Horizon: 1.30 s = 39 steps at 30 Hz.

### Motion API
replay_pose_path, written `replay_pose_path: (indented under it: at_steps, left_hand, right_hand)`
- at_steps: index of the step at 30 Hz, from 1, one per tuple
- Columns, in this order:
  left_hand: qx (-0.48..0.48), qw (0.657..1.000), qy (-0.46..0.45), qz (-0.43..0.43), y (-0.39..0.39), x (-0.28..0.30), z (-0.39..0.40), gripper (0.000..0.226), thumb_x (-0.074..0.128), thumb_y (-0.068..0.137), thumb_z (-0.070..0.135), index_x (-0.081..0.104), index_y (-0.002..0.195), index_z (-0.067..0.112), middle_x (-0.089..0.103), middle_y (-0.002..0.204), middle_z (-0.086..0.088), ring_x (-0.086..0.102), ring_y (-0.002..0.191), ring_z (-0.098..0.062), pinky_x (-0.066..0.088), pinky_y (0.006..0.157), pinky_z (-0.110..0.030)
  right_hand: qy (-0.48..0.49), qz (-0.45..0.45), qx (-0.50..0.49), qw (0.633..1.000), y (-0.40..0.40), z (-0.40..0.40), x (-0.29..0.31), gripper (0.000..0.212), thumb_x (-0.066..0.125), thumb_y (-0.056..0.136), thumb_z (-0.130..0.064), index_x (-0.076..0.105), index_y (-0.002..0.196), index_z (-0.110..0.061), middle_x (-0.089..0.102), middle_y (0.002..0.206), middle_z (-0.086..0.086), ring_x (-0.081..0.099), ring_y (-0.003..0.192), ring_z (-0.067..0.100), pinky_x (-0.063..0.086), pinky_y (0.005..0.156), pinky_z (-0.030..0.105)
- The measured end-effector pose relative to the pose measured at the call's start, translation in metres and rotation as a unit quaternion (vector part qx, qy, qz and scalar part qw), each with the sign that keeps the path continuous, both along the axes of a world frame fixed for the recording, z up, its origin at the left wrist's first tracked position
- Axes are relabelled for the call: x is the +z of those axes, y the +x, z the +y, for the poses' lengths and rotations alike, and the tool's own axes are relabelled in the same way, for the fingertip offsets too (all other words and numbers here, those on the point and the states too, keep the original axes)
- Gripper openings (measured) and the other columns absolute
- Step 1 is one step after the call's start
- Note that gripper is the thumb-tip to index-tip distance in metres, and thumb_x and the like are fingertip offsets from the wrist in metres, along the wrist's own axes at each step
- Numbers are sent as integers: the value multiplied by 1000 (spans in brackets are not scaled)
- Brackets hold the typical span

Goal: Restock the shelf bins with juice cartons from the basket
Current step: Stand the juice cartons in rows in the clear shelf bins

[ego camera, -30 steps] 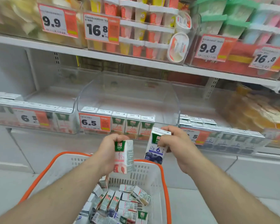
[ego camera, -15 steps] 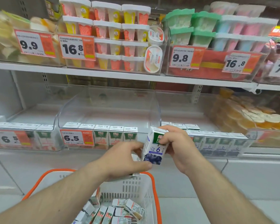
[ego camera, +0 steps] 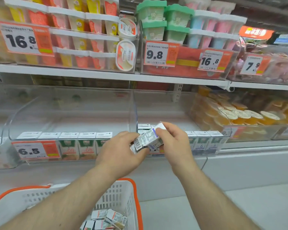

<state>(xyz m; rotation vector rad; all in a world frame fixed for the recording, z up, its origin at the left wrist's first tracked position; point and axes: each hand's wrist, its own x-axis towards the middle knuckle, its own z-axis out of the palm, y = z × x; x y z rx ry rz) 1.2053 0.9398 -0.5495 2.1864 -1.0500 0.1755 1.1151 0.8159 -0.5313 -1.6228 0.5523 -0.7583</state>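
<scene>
Juice carton [ego camera: 147, 140] pinched at both ends by left hand [ego camera: 121, 151] and right hand [ego camera: 173, 143], probably turning it for the right-hand bin [ego camera: 206, 140]

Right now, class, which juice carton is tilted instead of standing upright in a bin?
The blue-labelled carton gripped between the left hand and right hand, barcode side up.

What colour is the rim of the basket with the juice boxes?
Orange. The basket rim runs round white slotted walls, seen best in the head view.
</scene>
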Motion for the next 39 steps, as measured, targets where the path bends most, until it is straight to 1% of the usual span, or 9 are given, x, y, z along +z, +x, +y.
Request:
replay_pose_path:
  at_steps: [6,9,14,21,29,32,34,36,39]
  left_hand:
    - [48,992,118,6,-2,3,-24,80,58,83,44,13,148,51,16,152,9,59,100,-26,46,77,-30]
    - [56,987,148,23,-4,0,-33,80,54,85,38,7,148,54,7,158,7,54,84,-24,42,68,-28]
    - [58,980,186,40,-4,-17,-33,72,49,87,35,15,149,50,4,162,9,58,116,-28,48,82,-33]
    - [52,978,202,19,1,-17,-32,65,48,89,37,20,148,46,8,162,7,54,121,-33,49,89,-37]
    - [43,980,194,21,3,-18,-34,64,48,91,36,21,149,45,8,163,7,50,126,-33,47,92,-36]
    - [35,980,195,18,6,-18,-31,67,48,91,37,18,150,47,9,163,9,48,129,-30,47,92,-36]
    - [28,981,192,26,9,-16,-29,72,48,90,36,12,151,48,10,162,11,48,129,-28,47,92,-35]
    - [21,984,174,28,9,-10,-24,79,49,90,36,2,152,46,15,160,11,53,122,-26,48,87,-35]
    - [39,993,111,9,3,-2,-7,84,51,89,36,-4,153,42,30,149,13,57,100,-20,47,77,-33]
  right_hand:
    - [-64,-37,-220,973,-7,-58,22,32,64,81,-35,70,110,-23,71,106,-7,65,100,13,54,94,44]
    - [-164,48,-271,947,-7,-96,29,44,66,88,-35,61,131,-24,58,131,-4,54,120,15,42,104,31]
    - [-298,259,-224,891,7,-133,13,50,57,95,-40,53,142,-25,51,142,0,56,120,23,44,100,37]
    - [-333,472,-87,812,30,-135,6,44,43,98,-40,56,138,-27,58,138,3,55,122,30,44,96,35]
    - [-334,481,-76,807,35,-144,0,24,42,85,-23,63,82,-13,67,104,11,51,70,22,35,56,26]
    - [-342,476,-101,804,34,-139,-1,43,34,96,-40,67,110,-16,67,110,10,59,94,29,44,91,37]
    - [-378,516,-101,762,35,-134,-1,62,17,100,-52,63,126,-21,65,103,8,57,117,30,14,120,52]
    - [-373,563,-90,732,34,-128,1,74,3,99,-58,56,137,-24,64,117,10,42,138,30,-13,118,57]
    - [-411,529,-109,734,30,-116,5,69,3,99,-57,47,144,-30,37,156,8,14,151,30,-15,115,59]
